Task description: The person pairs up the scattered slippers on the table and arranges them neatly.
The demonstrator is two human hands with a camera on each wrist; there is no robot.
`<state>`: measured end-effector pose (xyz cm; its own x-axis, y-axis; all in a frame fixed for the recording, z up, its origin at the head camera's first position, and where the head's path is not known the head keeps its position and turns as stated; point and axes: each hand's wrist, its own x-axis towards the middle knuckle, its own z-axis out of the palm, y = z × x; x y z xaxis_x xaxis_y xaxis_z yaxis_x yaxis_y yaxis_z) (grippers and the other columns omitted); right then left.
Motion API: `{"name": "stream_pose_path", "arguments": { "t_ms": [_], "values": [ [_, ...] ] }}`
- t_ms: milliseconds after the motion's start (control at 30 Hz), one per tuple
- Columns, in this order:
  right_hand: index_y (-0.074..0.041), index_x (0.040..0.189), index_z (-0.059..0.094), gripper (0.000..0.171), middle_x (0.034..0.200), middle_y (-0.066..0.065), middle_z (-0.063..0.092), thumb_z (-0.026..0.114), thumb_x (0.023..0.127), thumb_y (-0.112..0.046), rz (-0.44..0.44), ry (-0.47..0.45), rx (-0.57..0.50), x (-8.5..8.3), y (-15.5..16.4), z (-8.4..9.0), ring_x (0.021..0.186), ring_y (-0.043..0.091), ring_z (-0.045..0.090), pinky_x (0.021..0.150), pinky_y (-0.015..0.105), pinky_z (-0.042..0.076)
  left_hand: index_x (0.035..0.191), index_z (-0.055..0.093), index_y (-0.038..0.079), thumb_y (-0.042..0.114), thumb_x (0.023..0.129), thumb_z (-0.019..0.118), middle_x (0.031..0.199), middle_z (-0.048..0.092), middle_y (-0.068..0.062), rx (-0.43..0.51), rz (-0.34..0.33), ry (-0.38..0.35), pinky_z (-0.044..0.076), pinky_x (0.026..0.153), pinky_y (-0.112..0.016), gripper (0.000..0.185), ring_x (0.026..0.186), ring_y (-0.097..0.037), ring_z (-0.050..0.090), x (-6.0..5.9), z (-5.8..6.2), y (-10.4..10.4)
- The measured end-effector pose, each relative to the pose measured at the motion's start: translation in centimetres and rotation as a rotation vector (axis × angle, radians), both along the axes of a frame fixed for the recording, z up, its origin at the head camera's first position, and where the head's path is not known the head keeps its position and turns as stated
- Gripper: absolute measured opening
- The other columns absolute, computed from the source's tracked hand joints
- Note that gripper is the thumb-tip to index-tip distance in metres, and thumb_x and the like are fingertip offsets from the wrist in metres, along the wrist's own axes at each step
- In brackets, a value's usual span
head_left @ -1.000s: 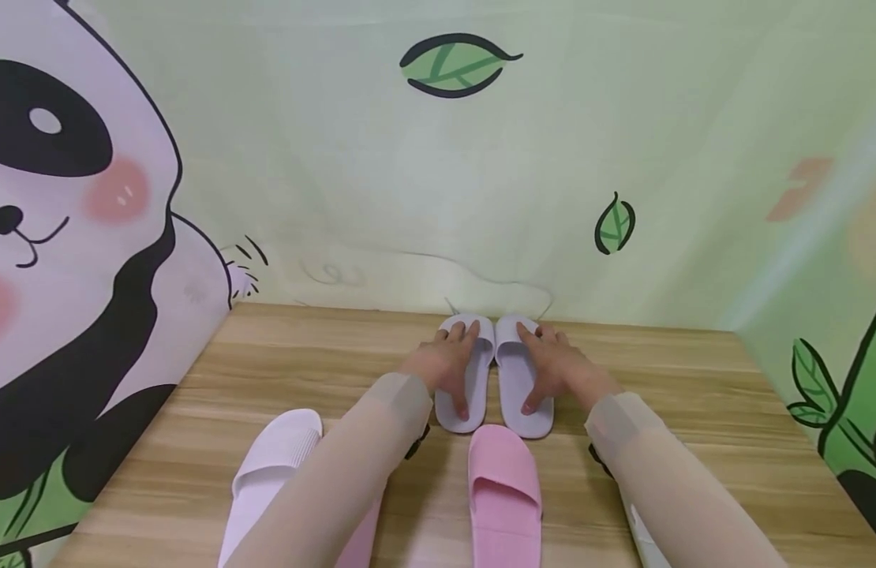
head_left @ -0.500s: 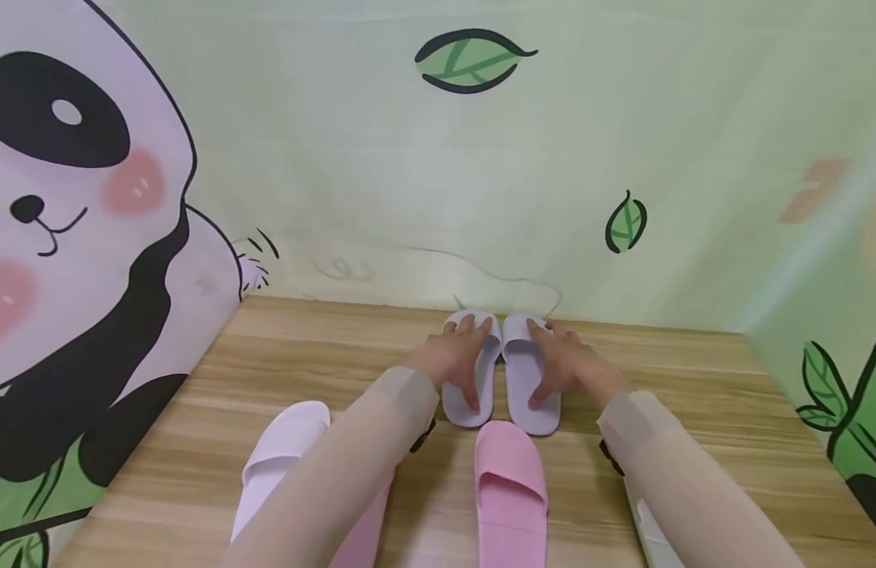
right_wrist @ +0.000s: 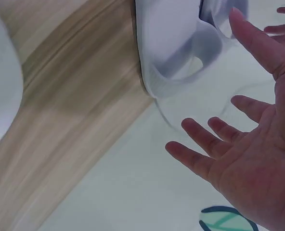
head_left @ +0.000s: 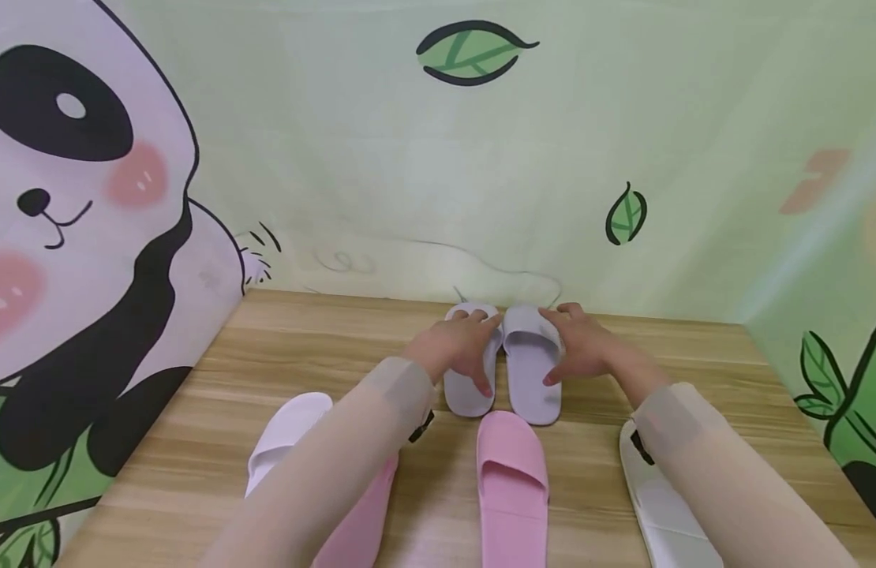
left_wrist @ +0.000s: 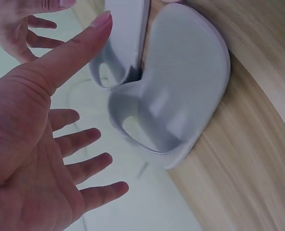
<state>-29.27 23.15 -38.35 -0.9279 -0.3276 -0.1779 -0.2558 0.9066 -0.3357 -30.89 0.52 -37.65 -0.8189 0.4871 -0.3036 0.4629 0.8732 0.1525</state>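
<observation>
Two pale grey slippers stand side by side against the back wall, toes toward it: a left one (head_left: 472,398) and a right one (head_left: 530,383). My left hand (head_left: 458,347) is over the left slipper and hides part of its strap and footbed. Its fingers are spread and hold nothing in the left wrist view, with the slipper (left_wrist: 190,72) beyond the fingertips. At the outer side of the right slipper is my right hand (head_left: 585,345), thumb and fingers extended. The right wrist view shows its palm bare, the slipper's strap (right_wrist: 181,77) beyond the fingers.
A pink slipper (head_left: 512,493) lies in front of the grey pair. Another pink one (head_left: 363,517) and a white one (head_left: 285,430) are partly under my left sleeve. An off-white slipper (head_left: 658,505) lies at the right. Printed fabric walls (head_left: 338,158) enclose the wood-grain surface (head_left: 303,339).
My right hand has moved off the right grey slipper to its right, uncovering its strap. My left hand stays over the left slipper, slightly shifted. The grey pair stays in place.
</observation>
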Motion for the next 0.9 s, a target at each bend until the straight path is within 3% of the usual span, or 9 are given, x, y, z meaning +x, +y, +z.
{"name": "stream_pose_path", "arguments": {
  "t_ms": [367, 667, 900],
  "values": [
    [-0.005, 0.161, 0.031, 0.108, 0.157, 0.035, 0.026, 0.092, 0.075, -0.028, 0.07, 0.005, -0.054, 2.0, 1.8, 1.4, 0.136, 0.055, 0.046, 0.109, 0.067, 0.044, 0.167, 0.021, 0.024, 0.056, 0.075, 0.089, 0.166, 0.037, -0.002, -0.044, -0.094, 0.017, 0.042, 0.119, -0.049, 0.119, 0.151, -0.03, 0.036, 1.7, 1.1, 0.3],
    [-0.003, 0.159, 0.036, 0.106, 0.156, 0.034, 0.031, 0.092, 0.076, -0.036, 0.09, 0.017, -0.056, 4.1, 2.9, 2.2, 0.133, 0.054, 0.05, 0.109, 0.066, 0.044, 0.167, 0.019, 0.025, 0.057, 0.078, 0.086, 0.168, 0.034, -0.002, -0.049, -0.141, 0.019, 0.04, 0.12, -0.051, 0.116, 0.154, -0.031, 0.034, 3.4, 2.1, 0.3],
    [-0.002, 0.157, 0.039, 0.101, 0.153, 0.033, 0.037, 0.092, 0.077, -0.034, 0.104, 0.015, -0.059, 6.1, 2.8, 2.0, 0.135, 0.053, 0.048, 0.109, 0.066, 0.044, 0.167, 0.021, 0.024, 0.057, 0.077, 0.087, 0.171, 0.03, -0.005, -0.069, -0.174, 0.047, 0.032, 0.124, -0.059, 0.116, 0.157, -0.032, 0.029, 4.8, 2.1, -1.0]
  ]
}}
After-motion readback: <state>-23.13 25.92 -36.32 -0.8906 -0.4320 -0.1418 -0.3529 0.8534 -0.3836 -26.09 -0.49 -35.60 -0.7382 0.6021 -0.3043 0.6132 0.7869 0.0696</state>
